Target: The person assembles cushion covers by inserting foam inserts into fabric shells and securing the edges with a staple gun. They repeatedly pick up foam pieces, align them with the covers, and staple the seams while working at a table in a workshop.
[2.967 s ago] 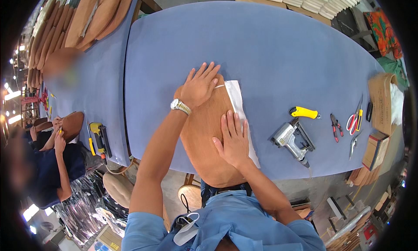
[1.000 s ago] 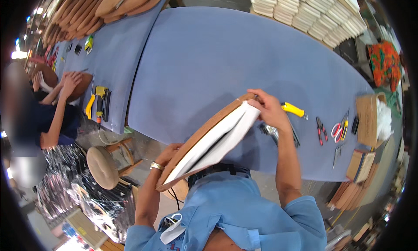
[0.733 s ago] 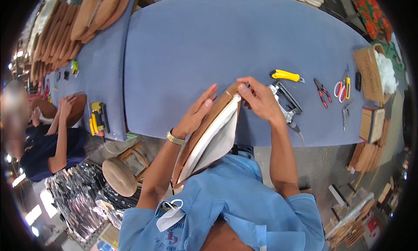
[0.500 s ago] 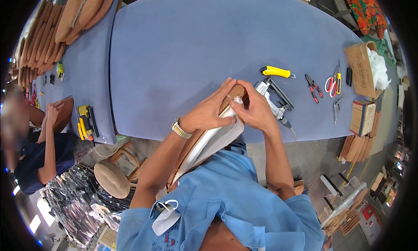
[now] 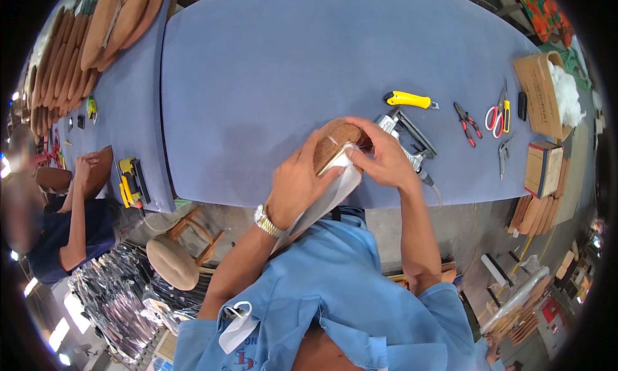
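Both my hands are on a brown upholstered pad (image 5: 340,134) with white cloth (image 5: 331,197) along its side, tilted up at the table's near edge. My left hand (image 5: 296,181) wraps round its left side, thumb along the white cloth. My right hand (image 5: 386,157) grips the far end, thumb pressing the cloth at the rim. Just beyond the right hand lies a silver staple gun (image 5: 415,142) with a hose. A utility knife (image 5: 410,100) with a yellow handle rests above it. The pad's lower part is partly hidden by my left arm.
On the blue table (image 5: 257,62) to the right are pliers (image 5: 467,123), red-handled scissors (image 5: 494,121), a screwdriver (image 5: 506,113) and a carton of white stuffing (image 5: 539,97). At left, a co-worker's hands (image 5: 84,167) hold a brown panel near a yellow staple gun (image 5: 132,181). A round stool (image 5: 172,261) stands below.
The pad has turned so more of its brown face shows at the far end. My left hand has shifted left and down along it; the right thumb stays on the cloth.
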`<state>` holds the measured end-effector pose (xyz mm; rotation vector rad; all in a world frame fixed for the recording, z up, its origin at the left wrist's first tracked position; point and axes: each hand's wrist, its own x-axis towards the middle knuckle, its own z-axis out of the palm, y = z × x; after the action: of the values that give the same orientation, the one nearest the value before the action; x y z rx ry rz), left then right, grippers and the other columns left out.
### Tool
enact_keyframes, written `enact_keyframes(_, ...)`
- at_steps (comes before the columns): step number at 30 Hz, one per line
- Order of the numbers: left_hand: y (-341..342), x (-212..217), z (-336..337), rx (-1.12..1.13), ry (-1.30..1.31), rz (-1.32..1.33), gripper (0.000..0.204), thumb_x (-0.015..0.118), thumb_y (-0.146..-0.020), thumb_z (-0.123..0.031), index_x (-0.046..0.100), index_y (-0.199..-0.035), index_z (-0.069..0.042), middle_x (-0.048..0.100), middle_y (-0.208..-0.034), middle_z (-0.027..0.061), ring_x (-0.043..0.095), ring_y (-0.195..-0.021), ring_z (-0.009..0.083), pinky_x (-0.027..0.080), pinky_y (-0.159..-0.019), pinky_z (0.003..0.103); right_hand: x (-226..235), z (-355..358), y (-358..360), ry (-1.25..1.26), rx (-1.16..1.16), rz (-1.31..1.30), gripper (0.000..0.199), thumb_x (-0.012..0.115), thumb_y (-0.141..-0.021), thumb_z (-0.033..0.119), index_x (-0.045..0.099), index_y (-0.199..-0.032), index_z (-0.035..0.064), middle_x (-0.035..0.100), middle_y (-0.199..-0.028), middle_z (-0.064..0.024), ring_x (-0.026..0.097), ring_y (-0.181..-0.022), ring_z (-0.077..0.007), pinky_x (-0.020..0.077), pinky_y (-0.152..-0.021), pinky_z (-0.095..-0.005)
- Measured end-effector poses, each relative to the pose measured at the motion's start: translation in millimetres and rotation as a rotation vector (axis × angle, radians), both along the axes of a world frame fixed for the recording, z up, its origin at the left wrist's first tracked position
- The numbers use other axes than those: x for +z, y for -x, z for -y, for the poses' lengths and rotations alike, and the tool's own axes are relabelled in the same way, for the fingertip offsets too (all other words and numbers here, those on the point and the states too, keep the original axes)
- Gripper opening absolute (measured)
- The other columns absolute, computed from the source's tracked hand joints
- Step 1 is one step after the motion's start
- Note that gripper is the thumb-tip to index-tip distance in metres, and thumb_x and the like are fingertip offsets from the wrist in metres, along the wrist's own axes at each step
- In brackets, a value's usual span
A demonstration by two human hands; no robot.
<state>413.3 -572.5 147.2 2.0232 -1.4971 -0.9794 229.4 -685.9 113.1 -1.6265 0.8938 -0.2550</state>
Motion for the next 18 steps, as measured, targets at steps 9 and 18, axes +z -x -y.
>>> enact_keyframes(9, 6.1, -20.7, -13.5, -0.075, 0.311, 0.215, 0.046, 0.072, -0.095, -0.025, 0.063, -0.132, 0.002, 0.068, -0.128, 0.0245, 0.068, -0.115, 0.0375, 0.057, -0.094, 0.044, 3.0, 58.3, -14.9, 0.037, 0.465, 0.038, 0.05, 0.078, -0.084, 0.016, 0.067, -0.132, 0.0051, 0.064, -0.13, -0.0178, 0.069, -0.105, -0.0312, 0.0617, -0.085, -0.0368)
enact_keyframes(18, 12.9, -13.6, -7.6, -0.008, 0.142, 0.087, 0.062, 0.07, -0.096, -0.027, 0.047, -0.146, 0.002, 0.063, -0.135, 0.0277, 0.07, -0.108, 0.0409, 0.06, -0.084, 0.047, 7.6, 62.0, -18.4, 0.035, 0.529, 0.031, 0.037, 0.077, -0.085, 0.009, 0.07, -0.12, 0.0019, 0.064, -0.131, -0.0131, 0.07, -0.107, -0.0313, 0.0626, -0.085, -0.0374)
